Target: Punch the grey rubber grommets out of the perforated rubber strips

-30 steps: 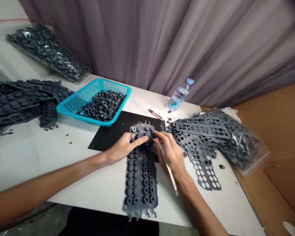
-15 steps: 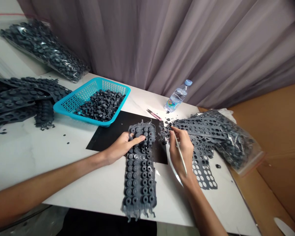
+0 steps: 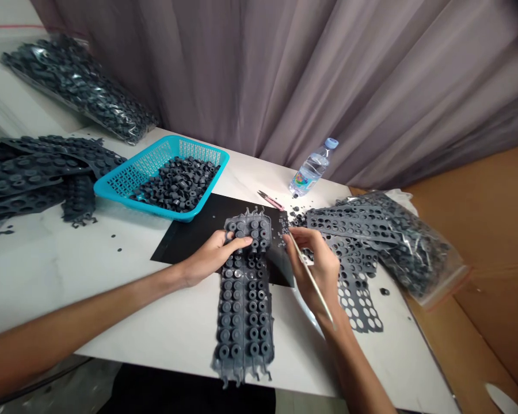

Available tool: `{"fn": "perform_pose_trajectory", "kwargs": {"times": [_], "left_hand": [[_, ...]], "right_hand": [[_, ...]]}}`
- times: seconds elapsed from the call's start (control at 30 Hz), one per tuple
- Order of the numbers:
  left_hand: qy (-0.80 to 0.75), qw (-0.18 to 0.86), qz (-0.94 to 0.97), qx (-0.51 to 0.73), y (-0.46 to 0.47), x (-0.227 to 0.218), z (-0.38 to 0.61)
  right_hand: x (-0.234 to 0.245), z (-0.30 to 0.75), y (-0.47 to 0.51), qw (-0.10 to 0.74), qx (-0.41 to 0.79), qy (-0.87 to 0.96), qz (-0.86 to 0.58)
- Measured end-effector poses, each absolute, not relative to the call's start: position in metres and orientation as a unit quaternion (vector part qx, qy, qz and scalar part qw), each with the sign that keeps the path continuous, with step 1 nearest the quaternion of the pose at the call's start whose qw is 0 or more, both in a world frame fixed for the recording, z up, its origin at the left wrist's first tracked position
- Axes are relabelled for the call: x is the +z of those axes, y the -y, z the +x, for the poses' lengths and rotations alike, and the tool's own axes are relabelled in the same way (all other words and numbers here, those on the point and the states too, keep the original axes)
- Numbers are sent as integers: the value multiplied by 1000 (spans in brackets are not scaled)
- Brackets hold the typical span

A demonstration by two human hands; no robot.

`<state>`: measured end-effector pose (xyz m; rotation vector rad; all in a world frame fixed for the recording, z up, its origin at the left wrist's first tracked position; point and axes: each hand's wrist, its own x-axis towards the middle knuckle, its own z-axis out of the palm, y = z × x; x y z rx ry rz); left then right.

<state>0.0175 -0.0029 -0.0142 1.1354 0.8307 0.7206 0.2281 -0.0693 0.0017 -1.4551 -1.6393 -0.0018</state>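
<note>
My left hand [image 3: 213,253] is closed on the upper end of a dark grey moulded rubber sheet [image 3: 243,299], thumb on top. Rows of small ring-shaped parts stand up from this sheet, and thin curled tails stick out at both ends. In my right hand [image 3: 313,261] is a slim pale stick-like tool [image 3: 313,276], pinched between thumb and fingers. Its tip points at small dark bits just right of the sheet and does not touch the sheet. A black mat [image 3: 190,238] lies beneath the sheet's upper part.
A blue basket [image 3: 164,213] of loose grey parts stands behind left. Small scissors [image 3: 271,200] and a water bottle [image 3: 311,171] are at the back. Punched sheets [image 3: 349,224] and a filled bag [image 3: 418,259] lie right; more sheets [image 3: 30,172] and another bag [image 3: 77,86] left.
My right hand has shifted a little left toward the sheet, and the tool's tip has moved left and slightly down. My left hand keeps its grip with barely any movement.
</note>
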Motion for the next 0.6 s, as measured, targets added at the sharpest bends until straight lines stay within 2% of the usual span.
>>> {"fn": "perform_pose_trajectory", "kwargs": {"times": [0.1, 0.2, 0.6], "left_hand": [[-340, 707, 534, 315, 3, -16, 18], [-323, 693, 556, 325, 3, -18, 19], [-331, 672, 570, 337, 5, -16, 21]], "right_hand": [[4, 216, 73, 459, -8, 715, -528], [2, 213, 71, 424, -14, 769, -478], [0, 217, 68, 370, -38, 799, -472]]}}
